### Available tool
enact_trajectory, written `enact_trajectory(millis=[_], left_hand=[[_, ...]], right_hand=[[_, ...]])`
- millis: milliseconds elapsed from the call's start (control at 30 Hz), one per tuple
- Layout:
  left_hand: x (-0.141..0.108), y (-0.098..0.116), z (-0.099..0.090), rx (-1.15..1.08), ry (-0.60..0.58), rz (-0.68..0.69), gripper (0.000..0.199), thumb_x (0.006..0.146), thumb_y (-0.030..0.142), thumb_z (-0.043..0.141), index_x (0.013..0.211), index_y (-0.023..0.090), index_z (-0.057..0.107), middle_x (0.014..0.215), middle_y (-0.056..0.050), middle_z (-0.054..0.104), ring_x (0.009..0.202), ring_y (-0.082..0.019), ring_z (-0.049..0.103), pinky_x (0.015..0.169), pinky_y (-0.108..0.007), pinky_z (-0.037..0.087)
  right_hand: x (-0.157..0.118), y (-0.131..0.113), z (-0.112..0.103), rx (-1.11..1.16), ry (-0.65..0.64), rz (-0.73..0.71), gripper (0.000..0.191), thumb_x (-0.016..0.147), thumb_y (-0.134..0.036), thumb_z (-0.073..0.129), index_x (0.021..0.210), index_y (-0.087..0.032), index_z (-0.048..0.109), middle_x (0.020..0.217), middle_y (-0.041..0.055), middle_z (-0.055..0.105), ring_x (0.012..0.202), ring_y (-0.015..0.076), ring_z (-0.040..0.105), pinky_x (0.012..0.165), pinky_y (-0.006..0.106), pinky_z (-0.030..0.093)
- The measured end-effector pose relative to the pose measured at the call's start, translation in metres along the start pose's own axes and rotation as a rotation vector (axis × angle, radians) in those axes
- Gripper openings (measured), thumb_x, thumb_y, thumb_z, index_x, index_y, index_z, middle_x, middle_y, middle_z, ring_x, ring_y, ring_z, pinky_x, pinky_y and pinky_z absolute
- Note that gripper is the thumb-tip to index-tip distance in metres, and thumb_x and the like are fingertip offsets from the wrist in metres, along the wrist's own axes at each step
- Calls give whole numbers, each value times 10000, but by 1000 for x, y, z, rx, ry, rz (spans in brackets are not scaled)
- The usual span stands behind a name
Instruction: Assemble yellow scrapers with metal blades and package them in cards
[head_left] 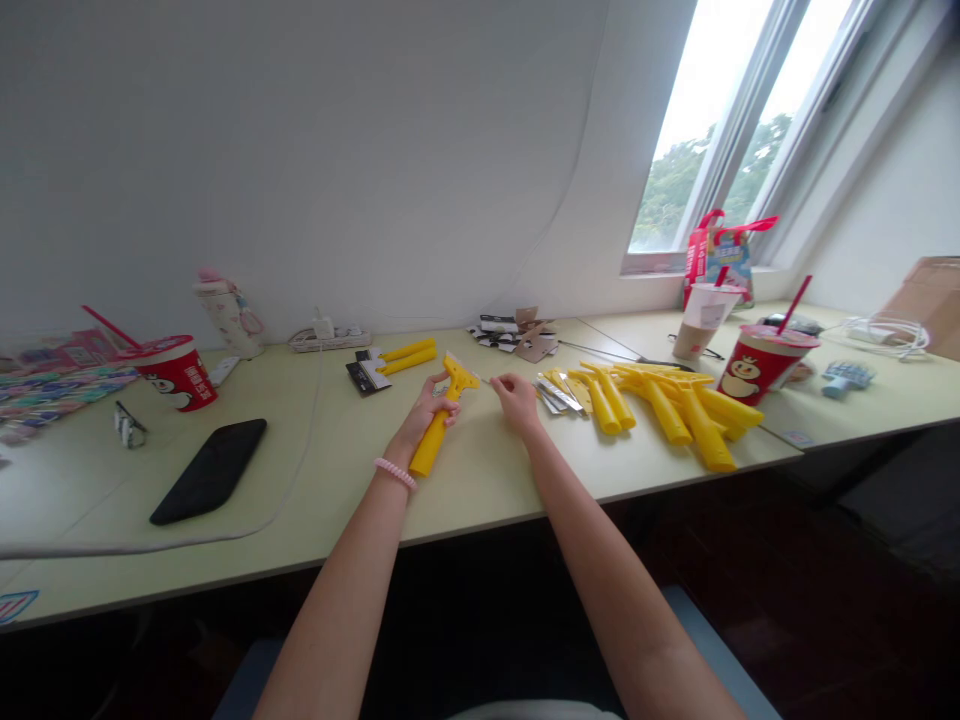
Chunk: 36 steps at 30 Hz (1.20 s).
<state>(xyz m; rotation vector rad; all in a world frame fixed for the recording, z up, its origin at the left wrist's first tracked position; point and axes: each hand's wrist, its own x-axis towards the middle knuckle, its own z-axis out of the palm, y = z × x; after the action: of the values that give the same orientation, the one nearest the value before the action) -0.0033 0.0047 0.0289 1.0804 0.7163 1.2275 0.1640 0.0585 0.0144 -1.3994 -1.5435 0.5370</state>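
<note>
My left hand [430,415] is wrapped round a yellow scraper [429,447], its wide head tilted up and its handle toward me. Just right of the scraper head, my right hand [516,400] is pinched; something thin and small seems to stick out at its fingertips, too small to make out. Silvery flat blades [561,392] lie right of my right hand, beside a pile of several yellow scraper handles [675,400]. Behind my left hand, two yellow handles [409,357] rest by black-and-white cards [367,375].
A black phone [210,472] and a red cup [176,375] stand left, with a white cable [289,490] crossing the table [472,490]. Card pieces [517,332] lie by the wall. Another red cup [765,365] and a clear-topped drink [703,320] stand right.
</note>
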Motion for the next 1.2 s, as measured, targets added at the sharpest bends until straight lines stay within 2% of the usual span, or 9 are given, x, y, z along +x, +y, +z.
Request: enact_trajectory(millis=[100,333,633,800,900,967,1067,1133,1200], left_hand=[[-4,1,4,54,-31,-38,594,627,78,556,1174,234,384,661,40,482,440,-33,431,437,-152,334],[-3,-2,1,-76,-37,-90,627,628,54,550,1204,233,379,730,8,492,454,-20,411,408,-134,309],[-5,-3,2,-109,-58,-112,591,651,33,554,1179,238,386,795,-14,509,486,-25,437,416,-136,337],[-1,-3,-1,-129,-34,-116,563,666,56,593,1165,247,414,896,-44,536,503,-23,446,412,-136,351],[4,-4,-4,-163,11,-105,563,677,76,611,1165,258,396,959,-57,550,492,-11,434,400,-125,341],[7,-5,-6,-184,41,-93,566,682,80,617,1164,261,384,957,-56,559,485,-4,428,399,-113,327],[8,-5,-6,-213,108,-92,587,682,63,615,1170,265,357,923,-54,566,483,-3,429,398,-101,312],[7,-3,-5,-237,159,-90,599,682,49,606,1173,265,341,890,-47,561,483,-8,431,394,-100,307],[5,-1,-4,-250,187,-77,594,684,42,596,1171,260,336,860,-35,551,482,-11,433,392,-101,308]], right_hand=[[0,-2,-1,118,-46,-59,202,732,-351,521,707,-172,612,676,22,613,637,136,516,606,229,376],[-4,-5,4,174,-111,-97,167,701,-338,542,703,-183,603,682,8,614,658,133,523,620,224,389],[-6,-7,2,180,-128,-124,111,676,-297,570,673,-187,581,654,-10,589,624,118,499,617,222,374],[-6,-8,2,185,-104,-118,177,688,-358,567,684,-182,585,653,-7,586,615,123,490,598,224,361],[-5,-6,2,178,-65,-82,267,760,-417,482,734,-180,602,707,18,614,651,141,510,619,235,371],[-4,-4,0,52,19,-54,279,797,-386,437,770,-175,618,783,48,628,738,169,524,672,255,375],[-4,0,-6,-286,171,-25,225,783,-271,458,858,-164,641,936,101,607,930,235,480,777,306,346],[-6,1,-10,-473,176,-12,255,763,-218,474,945,-149,639,1023,135,573,1000,272,439,809,341,322],[-8,2,-14,-602,104,18,276,760,-201,477,969,-124,640,1055,171,550,1008,297,430,799,368,313]])
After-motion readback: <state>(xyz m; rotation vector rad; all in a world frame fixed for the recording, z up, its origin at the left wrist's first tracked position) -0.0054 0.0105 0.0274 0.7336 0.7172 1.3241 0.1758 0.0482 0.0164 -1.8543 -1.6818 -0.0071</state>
